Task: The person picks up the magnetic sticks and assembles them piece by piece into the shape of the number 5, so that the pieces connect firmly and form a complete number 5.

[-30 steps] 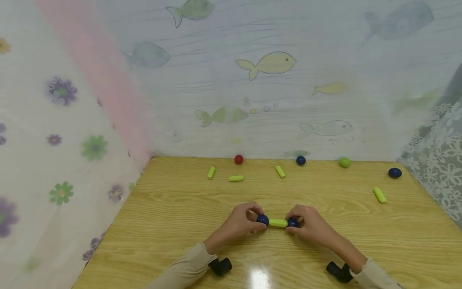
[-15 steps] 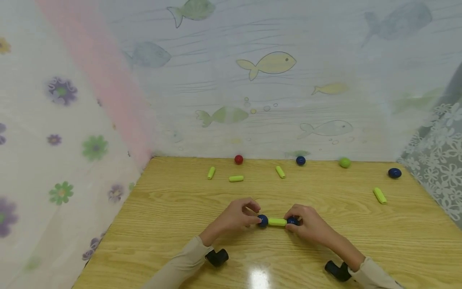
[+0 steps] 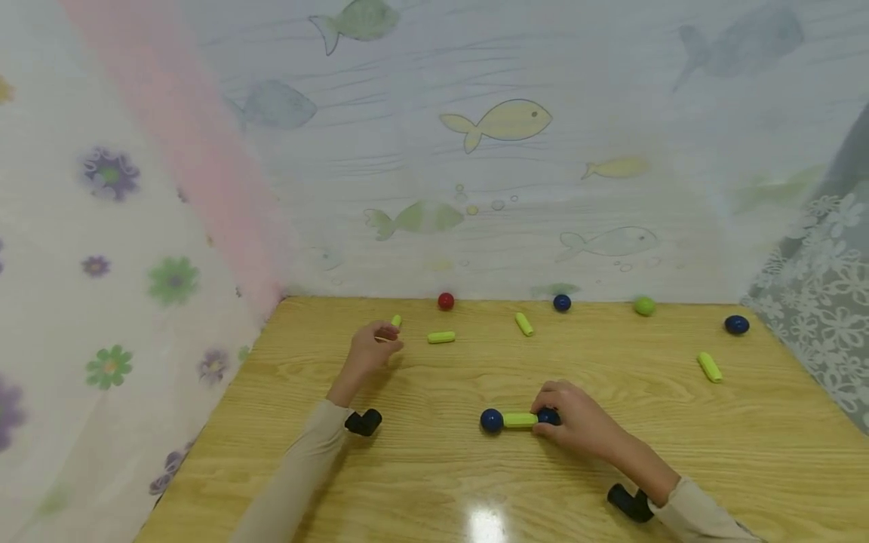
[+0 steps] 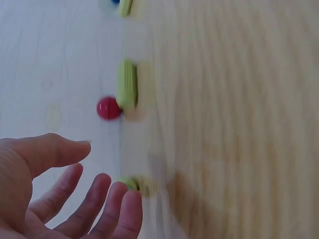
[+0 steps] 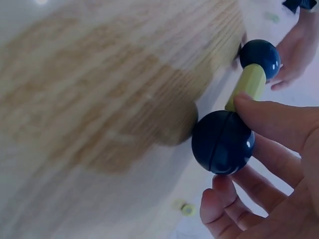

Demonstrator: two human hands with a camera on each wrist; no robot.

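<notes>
While your right grip [image 3: 575, 424] pinches the near-right blue ball [image 5: 223, 144], your parted left grip [image 3: 370, 349] hovers by the far-left green stick [image 3: 397, 321].

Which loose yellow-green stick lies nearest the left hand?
The leftmost stick, partly hidden by the left hand in the head view; the others lie farther right.

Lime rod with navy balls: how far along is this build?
Done: the lime rod joins two navy balls. In hand: the right hand grips one ball; the empty left hand is near a loose rod. Left, probably: four loose rods and four unattached balls.
</notes>
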